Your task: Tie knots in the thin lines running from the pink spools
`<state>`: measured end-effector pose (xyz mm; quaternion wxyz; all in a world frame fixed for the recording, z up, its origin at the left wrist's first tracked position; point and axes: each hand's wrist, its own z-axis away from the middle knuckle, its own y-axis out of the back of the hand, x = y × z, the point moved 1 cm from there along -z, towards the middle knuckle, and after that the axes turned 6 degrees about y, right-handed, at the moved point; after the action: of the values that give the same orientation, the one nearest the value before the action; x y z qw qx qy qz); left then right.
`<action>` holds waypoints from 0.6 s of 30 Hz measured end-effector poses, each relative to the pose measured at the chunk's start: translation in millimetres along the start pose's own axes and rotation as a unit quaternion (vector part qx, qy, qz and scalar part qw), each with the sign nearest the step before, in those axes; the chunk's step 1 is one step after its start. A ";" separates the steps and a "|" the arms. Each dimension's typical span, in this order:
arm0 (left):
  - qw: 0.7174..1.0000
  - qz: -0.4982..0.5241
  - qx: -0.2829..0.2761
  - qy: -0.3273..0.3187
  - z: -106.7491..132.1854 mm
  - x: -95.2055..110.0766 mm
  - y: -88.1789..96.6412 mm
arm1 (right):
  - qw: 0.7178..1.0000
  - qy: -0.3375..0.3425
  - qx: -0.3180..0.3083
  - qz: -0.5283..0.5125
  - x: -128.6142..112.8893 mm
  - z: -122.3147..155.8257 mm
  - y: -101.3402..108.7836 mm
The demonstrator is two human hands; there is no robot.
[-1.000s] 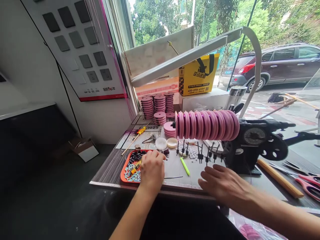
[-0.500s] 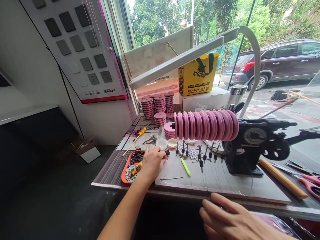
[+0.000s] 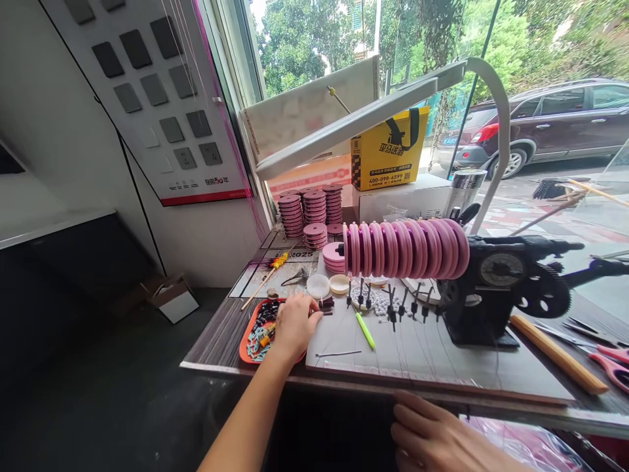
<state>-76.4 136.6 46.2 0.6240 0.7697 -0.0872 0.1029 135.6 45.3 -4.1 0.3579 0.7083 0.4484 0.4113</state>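
Note:
My left hand (image 3: pixel 296 324) is over the right side of an orange tray (image 3: pixel 244 356) of black beads and small turquoise pieces. Its fingers curl downward; what they pinch, if anything, is hidden. Just beyond its fingertips lies a small dark bundle (image 3: pixel 325 303). Below the table's front edge, my right hand (image 3: pixel 432 429) has its fingers bent and close together, their tips partly hidden. Behind it, thin threads run down over a pale board (image 3: pixel 339 367) from small black weights (image 3: pixel 392 313) below a row of pink spools (image 3: pixel 405 249) on a black hand-cranked machine (image 3: pixel 484 288).
A lime-green handled tool (image 3: pixel 365 331) and a thin metal rod (image 3: pixel 339 354) lie on the board. White beads (image 3: pixel 388 303) sit behind them. At right are a wooden bar (image 3: pixel 557 354) and pink-handled scissors (image 3: pixel 612 360). Stacked pink spools (image 3: pixel 314 206) stand behind, under a lamp arm (image 3: pixel 354 124).
My left hand has drawn slightly left and nearer, uncovering more of the dark bundle. My right hand has dropped a little lower, away from the board's edge. One black weight hangs slightly higher.

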 end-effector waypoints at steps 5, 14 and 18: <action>0.996 0.080 -0.013 0.023 2.4 -1.1 11.4 | 0.986 -0.056 0.152 -0.036 3.8 -4.7 3.4; 0.928 0.337 -0.156 -0.009 75.6 39.5 33.6 | 0.911 -0.315 0.157 -0.216 21.7 32.4 64.5; 0.909 0.363 -0.203 -0.029 94.8 71.5 27.2 | 0.893 -0.289 0.052 -0.342 12.9 14.8 41.9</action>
<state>-10.0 37.8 71.9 0.6840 0.5440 -0.3972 0.2799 166.6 40.9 30.0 0.5528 0.6164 0.5606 0.0167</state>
